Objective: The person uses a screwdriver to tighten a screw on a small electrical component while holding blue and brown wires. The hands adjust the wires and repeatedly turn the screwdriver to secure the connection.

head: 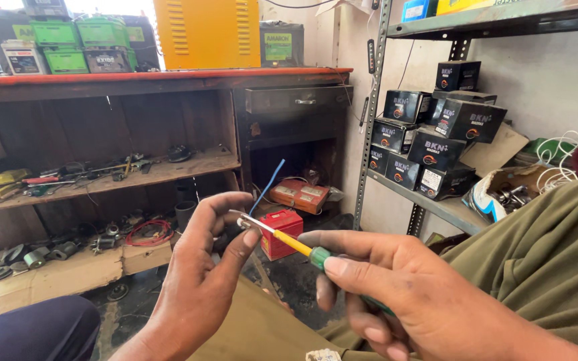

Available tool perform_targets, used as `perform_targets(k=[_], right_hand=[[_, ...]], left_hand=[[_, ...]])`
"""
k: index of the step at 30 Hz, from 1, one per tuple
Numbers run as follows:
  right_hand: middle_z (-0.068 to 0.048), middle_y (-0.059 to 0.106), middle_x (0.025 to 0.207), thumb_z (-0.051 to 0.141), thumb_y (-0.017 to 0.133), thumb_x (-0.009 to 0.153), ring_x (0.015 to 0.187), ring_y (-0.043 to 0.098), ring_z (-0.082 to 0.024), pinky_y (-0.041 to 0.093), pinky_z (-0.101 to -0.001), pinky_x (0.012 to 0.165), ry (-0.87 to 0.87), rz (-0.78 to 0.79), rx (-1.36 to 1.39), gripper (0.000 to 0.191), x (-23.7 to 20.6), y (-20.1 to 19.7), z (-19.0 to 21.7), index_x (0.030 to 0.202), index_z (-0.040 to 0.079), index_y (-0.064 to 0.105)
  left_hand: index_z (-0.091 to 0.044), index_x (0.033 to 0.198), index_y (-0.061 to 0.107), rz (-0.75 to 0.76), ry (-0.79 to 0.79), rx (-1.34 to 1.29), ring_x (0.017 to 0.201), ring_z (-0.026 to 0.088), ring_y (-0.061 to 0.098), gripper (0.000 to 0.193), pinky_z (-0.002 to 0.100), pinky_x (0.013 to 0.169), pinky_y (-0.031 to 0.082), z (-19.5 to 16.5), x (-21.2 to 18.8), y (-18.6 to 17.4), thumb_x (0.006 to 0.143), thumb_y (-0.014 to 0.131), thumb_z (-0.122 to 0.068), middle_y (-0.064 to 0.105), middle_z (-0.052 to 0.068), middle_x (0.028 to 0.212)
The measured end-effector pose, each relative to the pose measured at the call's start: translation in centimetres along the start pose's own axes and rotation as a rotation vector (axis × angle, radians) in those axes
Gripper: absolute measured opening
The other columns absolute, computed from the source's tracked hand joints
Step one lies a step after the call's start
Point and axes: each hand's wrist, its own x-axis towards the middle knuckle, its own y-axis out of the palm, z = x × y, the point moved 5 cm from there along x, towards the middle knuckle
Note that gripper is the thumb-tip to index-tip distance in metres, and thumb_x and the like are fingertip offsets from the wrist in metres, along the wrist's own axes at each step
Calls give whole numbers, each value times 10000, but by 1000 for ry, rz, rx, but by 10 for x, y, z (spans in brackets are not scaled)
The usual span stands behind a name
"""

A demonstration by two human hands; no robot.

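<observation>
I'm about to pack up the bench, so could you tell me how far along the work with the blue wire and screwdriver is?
Nothing looks finished. In hand: the left hand pinches a small part with the blue wire rising from it, while the right hand presses the screwdriver tip against it. Whether the screw is tight cannot be told, so that remains to be checked.

Black cartons on metal shelf

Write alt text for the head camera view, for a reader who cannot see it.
A person's right hand holds a screwdriver with a yellow and green handle, its metal tip meeting a small part pinched in the left hand, from which a thin blue wire rises. Behind are a cluttered wooden shelf unit and black boxes on a metal rack.
</observation>
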Motion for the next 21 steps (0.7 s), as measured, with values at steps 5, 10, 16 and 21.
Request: perform_targets(k=[5, 10, 16, 21], right_hand=[[-50, 692, 819, 170, 633, 958, 405, 436, -24, 339, -194, 290, 37, -144, -164, 491, 1, -8, 0, 1435, 63, 583], [-31, 625, 687, 180, 651, 930, 360, 402, -28, 317, -210, 269, 65, -298, -211, 459, 1, -23, 3, 1377, 77, 643], [-21, 615, 676, 198, 659, 936, 368, 417, -35, 318, -220, 273, 60, -287, -217, 452, 1, -27, 2, 1374, 86, 649], [-4, 601, 686, 216, 649, 947, 377, 415, -18, 307, -207, 268, -8, -261, -200, 427, 2, -31, 3, 1345, 62, 661]], left_hand=[[-64, 1309, 545, -34, -48, -39, 916, 50, 642, 430, 225, 791, 542, 0, 4, 1, 910, 667, -169, 731, 27, 982], [-44, 1166, 599, -64, -108, -89, 888, 57, 684, 322, 231, 788, 570, 6, 13, 6, 877, 705, -137, 780, 38, 976], [-9, 1182, 604, -100, -215, -201, 848, 110, 679, 316, 273, 783, 570, 12, 14, 9, 907, 690, -140, 819, 97, 1005], [26, 1180, 574, -115, -170, -377, 847, 148, 748, 339, 319, 795, 643, 9, 19, 13, 909, 662, -158, 793, 123, 1027]])
